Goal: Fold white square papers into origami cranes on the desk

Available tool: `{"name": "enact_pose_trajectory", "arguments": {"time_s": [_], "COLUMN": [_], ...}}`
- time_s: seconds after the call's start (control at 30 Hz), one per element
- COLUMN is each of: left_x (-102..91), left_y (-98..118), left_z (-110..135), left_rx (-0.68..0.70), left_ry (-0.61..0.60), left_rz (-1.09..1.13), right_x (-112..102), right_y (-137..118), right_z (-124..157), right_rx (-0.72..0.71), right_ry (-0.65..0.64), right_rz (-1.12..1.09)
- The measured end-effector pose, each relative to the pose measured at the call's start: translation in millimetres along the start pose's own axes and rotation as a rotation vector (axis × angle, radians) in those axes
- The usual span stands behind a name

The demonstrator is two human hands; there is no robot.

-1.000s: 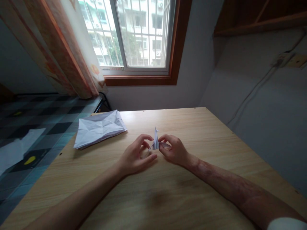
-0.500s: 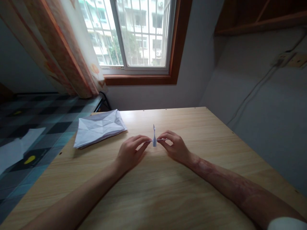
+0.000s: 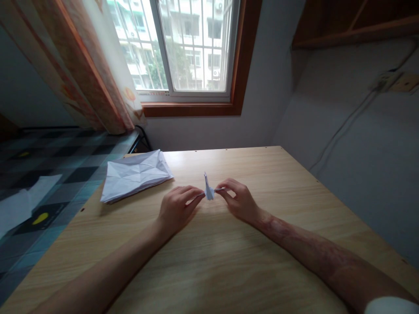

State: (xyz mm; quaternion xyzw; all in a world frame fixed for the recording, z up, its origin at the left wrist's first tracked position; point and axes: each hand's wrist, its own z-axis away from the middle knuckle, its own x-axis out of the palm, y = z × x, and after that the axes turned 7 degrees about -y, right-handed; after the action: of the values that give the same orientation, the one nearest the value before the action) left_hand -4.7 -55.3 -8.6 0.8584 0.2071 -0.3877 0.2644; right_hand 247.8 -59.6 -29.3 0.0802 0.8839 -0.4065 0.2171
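A small white paper crane (image 3: 209, 192) is held just above the wooden table, its thin pointed end sticking up and leaning left. My left hand (image 3: 178, 205) pinches its left wing between thumb and fingers. On the other side, my right hand (image 3: 238, 199) grips the right wing the same way. Both wings are mostly covered by my fingertips.
A stack of creased white paper (image 3: 137, 174) lies at the table's (image 3: 255, 261) back left. To the left is a bed with a checked cover (image 3: 81, 174) and loose white sheets (image 3: 16, 205). A window (image 3: 196, 48) and curtain (image 3: 98, 65) are behind; a cable (image 3: 343, 122) runs down the right wall.
The crane's upright point has tipped from nearly vertical to leaning left, and its body has turned a little. Both hands keep their pinch and have barely moved.
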Motion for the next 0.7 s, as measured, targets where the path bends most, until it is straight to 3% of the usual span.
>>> {"name": "enact_pose_trajectory", "arguments": {"time_s": [0.17,0.4,0.57,0.7], "left_x": [-0.1,-1.7,-1.7,-0.1], "left_y": [0,-3,-7,-10], "left_z": [-1,-1,0,0], "left_rx": [0.024,0.046,0.057,0.034], "left_ry": [0.019,0.059,0.090,0.109], "left_rz": [-0.048,-0.079,-0.118,-0.131], "right_x": [-1,-3,-6,-14], "right_y": [-2,3,11,8], "right_z": [0,-1,-7,-10], "right_rx": [-0.001,0.082,0.242,0.431], "right_ry": [0.004,0.028,0.045,-0.091], "right_rz": [0.017,-0.119,-0.252,-0.460]}}
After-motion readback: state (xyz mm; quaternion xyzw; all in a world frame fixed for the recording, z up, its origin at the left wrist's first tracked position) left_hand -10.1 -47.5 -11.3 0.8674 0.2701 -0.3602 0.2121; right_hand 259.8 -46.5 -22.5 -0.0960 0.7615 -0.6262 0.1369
